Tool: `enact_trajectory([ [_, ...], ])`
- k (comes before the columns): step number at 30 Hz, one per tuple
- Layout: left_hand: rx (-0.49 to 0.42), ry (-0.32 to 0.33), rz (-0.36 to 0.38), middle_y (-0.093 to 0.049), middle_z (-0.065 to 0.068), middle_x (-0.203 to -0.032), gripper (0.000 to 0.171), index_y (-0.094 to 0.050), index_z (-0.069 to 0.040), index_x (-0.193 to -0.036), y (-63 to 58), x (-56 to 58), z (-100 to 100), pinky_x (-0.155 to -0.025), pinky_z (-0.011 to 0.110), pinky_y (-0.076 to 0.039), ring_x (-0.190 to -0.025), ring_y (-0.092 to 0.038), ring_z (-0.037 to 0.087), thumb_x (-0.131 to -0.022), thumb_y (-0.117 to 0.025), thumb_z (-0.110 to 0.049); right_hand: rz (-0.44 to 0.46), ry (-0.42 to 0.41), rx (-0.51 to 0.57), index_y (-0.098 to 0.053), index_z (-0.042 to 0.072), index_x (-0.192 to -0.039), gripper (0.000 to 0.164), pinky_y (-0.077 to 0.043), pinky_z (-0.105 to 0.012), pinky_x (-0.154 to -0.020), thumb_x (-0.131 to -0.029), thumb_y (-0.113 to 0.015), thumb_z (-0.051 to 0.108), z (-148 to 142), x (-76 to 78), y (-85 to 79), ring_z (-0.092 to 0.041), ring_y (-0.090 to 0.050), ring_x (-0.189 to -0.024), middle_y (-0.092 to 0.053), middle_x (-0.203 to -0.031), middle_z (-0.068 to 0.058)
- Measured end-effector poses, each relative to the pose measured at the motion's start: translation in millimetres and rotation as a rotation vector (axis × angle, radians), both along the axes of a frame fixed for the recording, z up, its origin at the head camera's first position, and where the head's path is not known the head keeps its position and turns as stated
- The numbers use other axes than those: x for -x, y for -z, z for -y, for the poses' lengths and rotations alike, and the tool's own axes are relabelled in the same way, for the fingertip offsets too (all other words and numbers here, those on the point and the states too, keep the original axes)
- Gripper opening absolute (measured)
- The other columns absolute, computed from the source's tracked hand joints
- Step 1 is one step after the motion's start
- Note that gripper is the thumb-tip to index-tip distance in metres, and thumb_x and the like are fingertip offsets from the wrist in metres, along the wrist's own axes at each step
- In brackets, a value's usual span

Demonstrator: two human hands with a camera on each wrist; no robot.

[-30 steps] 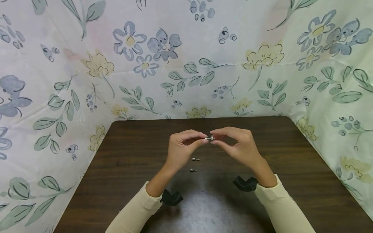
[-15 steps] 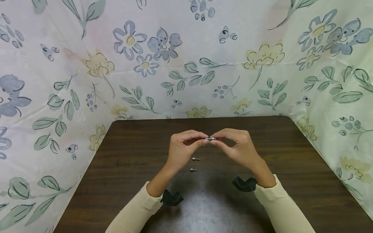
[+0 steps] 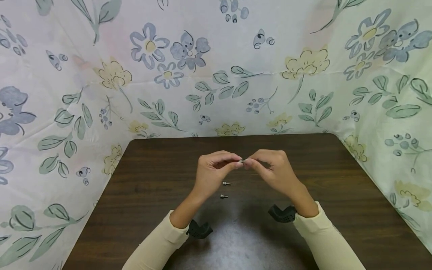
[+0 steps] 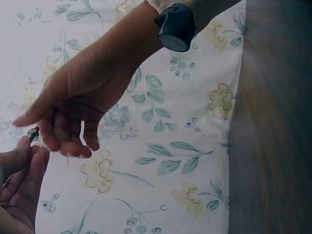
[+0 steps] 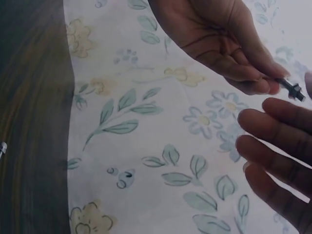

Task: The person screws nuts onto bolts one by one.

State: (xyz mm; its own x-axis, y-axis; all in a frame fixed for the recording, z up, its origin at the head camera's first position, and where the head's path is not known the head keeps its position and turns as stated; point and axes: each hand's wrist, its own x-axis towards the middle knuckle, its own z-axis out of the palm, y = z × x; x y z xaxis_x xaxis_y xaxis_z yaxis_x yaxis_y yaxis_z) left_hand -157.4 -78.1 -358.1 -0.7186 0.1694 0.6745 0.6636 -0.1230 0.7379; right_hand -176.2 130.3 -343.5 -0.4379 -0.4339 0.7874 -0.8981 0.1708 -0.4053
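My left hand (image 3: 210,170) pinches a small metal bolt (image 3: 241,161) between thumb and fingertips, above the far middle of the table. A nut (image 5: 295,91) sits on the bolt's shaft, seen in the right wrist view. From the other side, my right hand (image 3: 275,167) has thumb and forefinger at the nut end, covering most of it in the head view. Its other fingers stay extended, as the left wrist view shows for the right hand (image 4: 92,97). Nearer to me, two similar bolts, a farther one (image 3: 227,183) and a nearer one (image 3: 224,196), lie on the table.
The dark wooden table (image 3: 152,210) has a flower-patterned cloth (image 3: 202,45) hanging behind it and along both sides. Black camera mounts sit at both wrists, one on the left (image 3: 200,229) and one on the right (image 3: 282,213).
My right thumb and forefinger have drawn together and moved slightly left over the nut end, hiding more of it. My left hand holds the bolt almost in place.
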Motion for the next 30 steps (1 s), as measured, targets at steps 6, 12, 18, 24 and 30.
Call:
enact_trajectory([
  [6,-0.002,-0.023,-0.004,-0.075,0.012,-0.089,0.010,-0.077,0.003,-0.094,-1.7,0.7,0.3,-0.068,0.035,-0.062,-0.076,-0.071,0.020,-0.084,-0.078,0.006,0.011,0.032,-0.006,-0.071,0.002,-0.118,0.038,-0.059,-0.025,-0.072,-0.087,-0.083,0.019,-3.8,-2.1,-6.0,-0.015,-0.071,-0.079,-0.076,-0.098,-0.005],
  [12,-0.001,-0.043,-0.008,-0.075,0.011,-0.089,0.011,-0.078,0.000,-0.094,-3.3,2.0,2.1,-0.067,0.035,-0.062,-0.075,-0.071,0.021,-0.084,-0.079,0.004,-0.066,-0.003,-0.004,-0.071,0.001,-0.120,0.056,-0.059,-0.025,-0.070,-0.068,-0.088,-0.010,-3.2,1.0,-8.0,-0.015,-0.071,-0.077,-0.076,-0.100,-0.009],
  [18,-0.002,-0.014,-0.011,-0.075,0.013,-0.091,0.011,-0.077,0.002,-0.096,-1.5,0.7,0.5,-0.069,0.038,-0.062,-0.079,-0.073,0.022,-0.085,-0.078,0.006,-0.105,-0.041,-0.003,-0.076,0.002,-0.107,0.040,-0.057,-0.021,-0.073,-0.071,-0.084,-0.014,-2.6,0.8,-7.1,-0.016,-0.071,-0.081,-0.076,-0.099,-0.008],
  [24,-0.003,-0.017,-0.014,-0.075,0.013,-0.091,0.011,-0.078,0.002,-0.096,-1.5,0.6,-0.2,-0.069,0.037,-0.062,-0.080,-0.072,0.022,-0.085,-0.078,0.006,-0.096,-0.049,-0.008,-0.077,0.004,-0.104,0.027,-0.055,-0.019,-0.074,-0.080,-0.083,-0.005,-3.1,1.5,-5.9,-0.017,-0.071,-0.082,-0.076,-0.097,-0.006],
  [30,-0.002,-0.003,-0.004,-0.075,0.014,-0.091,0.011,-0.078,0.003,-0.096,-0.8,0.4,-0.1,-0.070,0.038,-0.062,-0.080,-0.072,0.022,-0.085,-0.077,0.007,-0.056,-0.037,-0.006,-0.077,0.007,-0.099,0.007,-0.057,-0.021,-0.077,-0.093,-0.076,0.011,-1.4,2.4,-2.7,-0.016,-0.072,-0.082,-0.076,-0.093,-0.002],
])
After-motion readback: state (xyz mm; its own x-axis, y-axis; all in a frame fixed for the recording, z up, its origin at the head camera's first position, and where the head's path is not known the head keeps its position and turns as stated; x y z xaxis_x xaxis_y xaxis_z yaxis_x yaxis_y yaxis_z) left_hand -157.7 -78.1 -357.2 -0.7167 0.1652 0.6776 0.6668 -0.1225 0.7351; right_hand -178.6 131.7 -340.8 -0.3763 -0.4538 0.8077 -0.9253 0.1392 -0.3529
